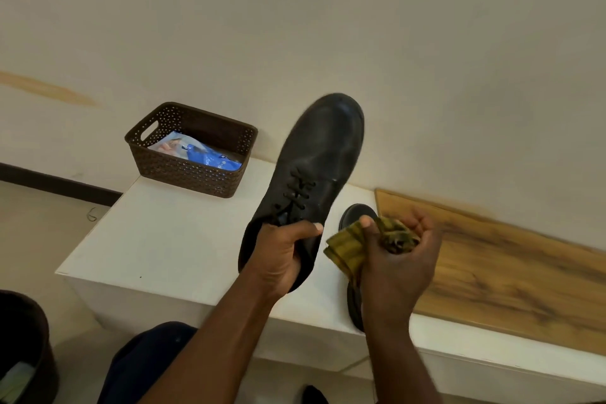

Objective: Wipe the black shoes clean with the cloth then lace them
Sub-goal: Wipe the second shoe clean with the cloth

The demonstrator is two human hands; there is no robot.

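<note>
The left hand [288,252] grips the heel end of one shoe [314,167], holding it toe-up above the white bench [170,239]. The right hand [398,259] bunches the cloth [347,251] in curled fingers, just beside that shoe and not touching it. The second shoe [355,216] lies on the bench behind the right hand. Wiping looks underway; the raised shoe already carries laces, though whether they are tied is unclear. The second shoe's lacing is hidden.

A brown perforated basket [183,154] holding a blue packet [210,157] stands on the white table [157,239]; a wooden board [511,272] lies at the right.
</note>
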